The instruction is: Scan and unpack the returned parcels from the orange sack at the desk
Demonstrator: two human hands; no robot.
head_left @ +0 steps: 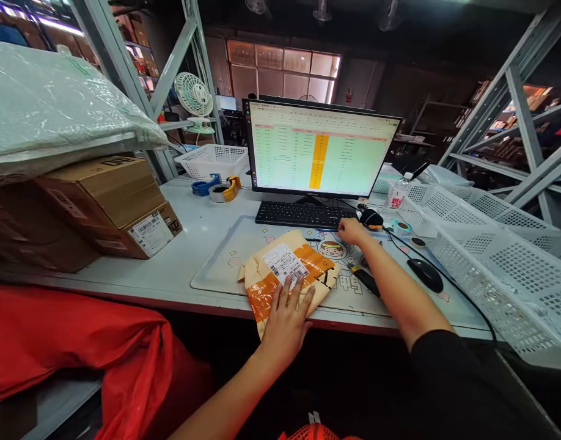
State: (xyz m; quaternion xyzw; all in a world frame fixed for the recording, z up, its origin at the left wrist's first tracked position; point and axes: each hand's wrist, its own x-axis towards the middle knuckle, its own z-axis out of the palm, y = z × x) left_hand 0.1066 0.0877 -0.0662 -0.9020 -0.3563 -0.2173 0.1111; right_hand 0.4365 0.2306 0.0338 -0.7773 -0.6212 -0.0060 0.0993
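A cream and orange plastic parcel (266,272) with a white barcode label (283,261) lies on the desk mat at the table's front edge. My left hand (287,318) rests flat on its near end, fingers spread, fingertips by the label. My right hand (352,231) reaches to the right end of the black keyboard (299,214), fingers curled, next to a black barcode scanner (371,218). Whether that hand holds anything is hidden. The monitor (319,150) behind shows a green table with an orange column.
Cardboard boxes (110,205) stand at the left under a plastic-wrapped bundle (46,104). Red bags (79,354) lie below the table. Tape rolls (216,188), a white basket (211,160) and a fan (193,98) sit behind. White baskets (500,263), a mouse (425,274) and a bottle (397,192) are to the right.
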